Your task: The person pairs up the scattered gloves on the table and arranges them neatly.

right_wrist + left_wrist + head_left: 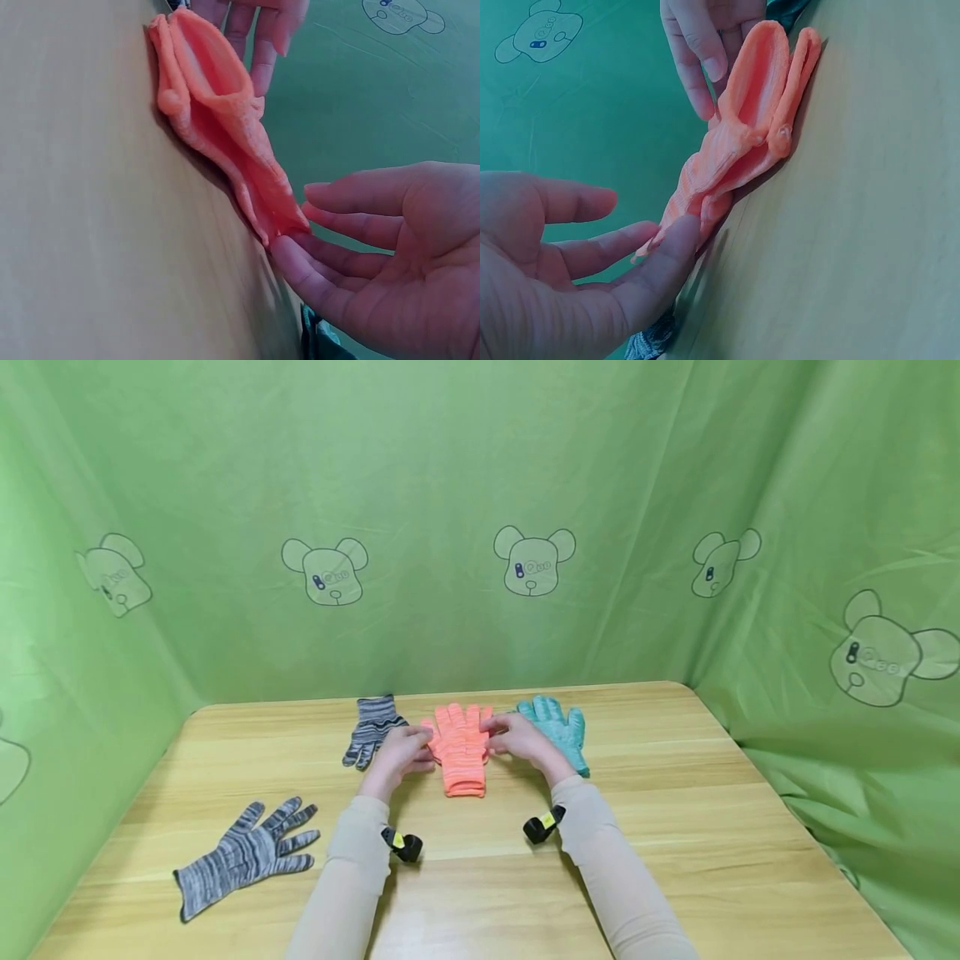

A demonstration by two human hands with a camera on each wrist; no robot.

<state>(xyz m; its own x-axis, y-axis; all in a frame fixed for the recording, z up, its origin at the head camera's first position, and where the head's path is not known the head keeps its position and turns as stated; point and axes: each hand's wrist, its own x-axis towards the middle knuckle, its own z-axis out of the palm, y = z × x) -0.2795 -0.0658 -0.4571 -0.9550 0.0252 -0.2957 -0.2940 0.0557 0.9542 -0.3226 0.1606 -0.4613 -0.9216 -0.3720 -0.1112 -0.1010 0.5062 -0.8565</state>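
Two orange knit gloves [463,756] lie one on the other at the table's far middle, fingers toward the back curtain and cuffs toward me. Their openings show as two stacked loops in both wrist views. My left hand [405,752] pinches their left edge, thumb [679,240] in front and a fingertip behind. On the opposite edge, my right hand [522,739] pinches the fabric between thumb [294,259] and fingers. A grey-striped glove [372,727] sits just beyond my left hand. Partly behind my right hand lies a teal glove [558,727].
Another grey-striped glove [243,856] is spread at the table's left front, fingers pointing right. The wooden table [712,835] ends at a green curtain [435,635] printed with bear heads, which also hangs at both sides. Small black cameras [405,845] are strapped to both wrists.
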